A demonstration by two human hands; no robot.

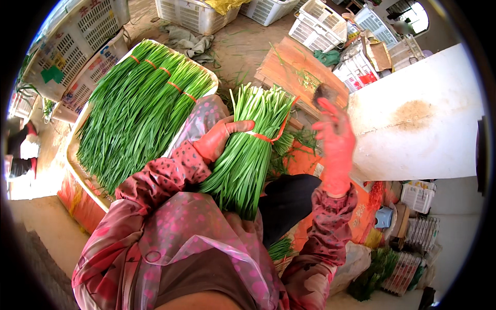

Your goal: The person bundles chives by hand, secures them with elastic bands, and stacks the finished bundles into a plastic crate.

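1. Head view, left hand: the left hand (219, 139), in an orange-red rubber glove, is clamped around a bundle of green chives (248, 150) just below its orange band (266, 137). The thumb lies across the top of the stalks and the fingers wrap beneath.

2. Head view, right hand: the right hand (336, 142), gloved the same way, is raised just right of the bundle with its fingers spread apart and gripping nothing that can be made out. A loose end of the orange band runs up from the bundle toward it; whether the fingers touch that end cannot be told.

3. Head view, the bundle: it sits in front of the person's chest, between the two hands, tilted with the cut leaf tips up and away and the stalk ends down toward the lap. It rests against a pink dotted sleeve (160, 178) and a translucent pink apron (206, 232).

4. Head view, left side: a shallow tray (75, 150) holds several more banded chive bundles (139, 108) laid side by side.

5. Head view, surroundings: a wooden board (289, 64) with chive scraps lies beyond the held bundle, a white worktop (418, 119) stands to the right, and white plastic crates (196, 13) sit on the dirt floor farther off.
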